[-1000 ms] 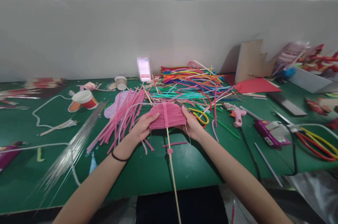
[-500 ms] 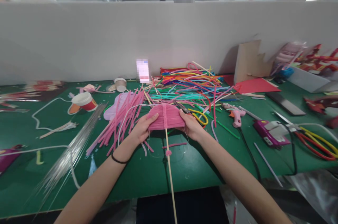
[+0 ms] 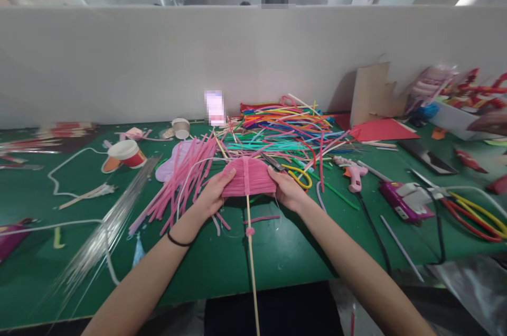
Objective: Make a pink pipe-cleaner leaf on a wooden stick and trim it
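The pink piece [image 3: 247,179] I hold looks fuzzy and matt, its stick [image 3: 252,267] smooth, pale wood. Below it, my green surface [image 3: 293,259] has a faint gloss. The thin wires [image 3: 119,209] shine like metal; the glue gun [image 3: 355,179] looks like smooth plastic, the red sheet [image 3: 382,130] like matt paper.

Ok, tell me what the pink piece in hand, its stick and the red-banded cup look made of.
Pink piece: likely fuzzy pipe cleaners, judging by soft, matte, parallel strands.
Stick: probably bare wood or bamboo; straight, pale and matte.
Cup: perhaps coated paper, from its smooth white-and-red surface.
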A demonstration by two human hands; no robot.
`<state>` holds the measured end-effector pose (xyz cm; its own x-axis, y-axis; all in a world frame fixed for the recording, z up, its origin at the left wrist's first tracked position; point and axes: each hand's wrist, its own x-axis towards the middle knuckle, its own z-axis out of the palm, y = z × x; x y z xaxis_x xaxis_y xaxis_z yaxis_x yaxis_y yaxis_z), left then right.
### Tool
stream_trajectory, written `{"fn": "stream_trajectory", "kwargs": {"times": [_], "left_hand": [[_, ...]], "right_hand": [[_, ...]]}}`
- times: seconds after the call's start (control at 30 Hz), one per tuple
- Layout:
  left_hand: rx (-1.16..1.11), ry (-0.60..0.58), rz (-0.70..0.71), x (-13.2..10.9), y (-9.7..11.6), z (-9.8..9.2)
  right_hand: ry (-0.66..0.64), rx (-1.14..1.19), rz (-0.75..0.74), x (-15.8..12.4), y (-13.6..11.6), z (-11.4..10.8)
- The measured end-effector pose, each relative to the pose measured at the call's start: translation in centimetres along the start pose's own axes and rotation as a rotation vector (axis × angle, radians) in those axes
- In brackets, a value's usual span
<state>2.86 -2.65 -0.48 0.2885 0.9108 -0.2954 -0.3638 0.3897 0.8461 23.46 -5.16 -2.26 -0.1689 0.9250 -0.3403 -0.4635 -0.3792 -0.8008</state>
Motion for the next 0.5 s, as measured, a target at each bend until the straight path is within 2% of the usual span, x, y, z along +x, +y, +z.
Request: {"fn": "stream_trajectory", "kwargs": {"times": [0.17, 0.5], "left_hand": [[0.007, 0.022, -0.009, 0.07, 0.03, -0.06], [-0.004, 0.017, -0.001, -0.11, 0.04, 0.03]], "right_hand": [[-0.012, 0.015, 0.044, -0.21, -0.24, 0.00], [-0.004, 0.018, 0.023, 0.05, 0.05, -0.05]]}}
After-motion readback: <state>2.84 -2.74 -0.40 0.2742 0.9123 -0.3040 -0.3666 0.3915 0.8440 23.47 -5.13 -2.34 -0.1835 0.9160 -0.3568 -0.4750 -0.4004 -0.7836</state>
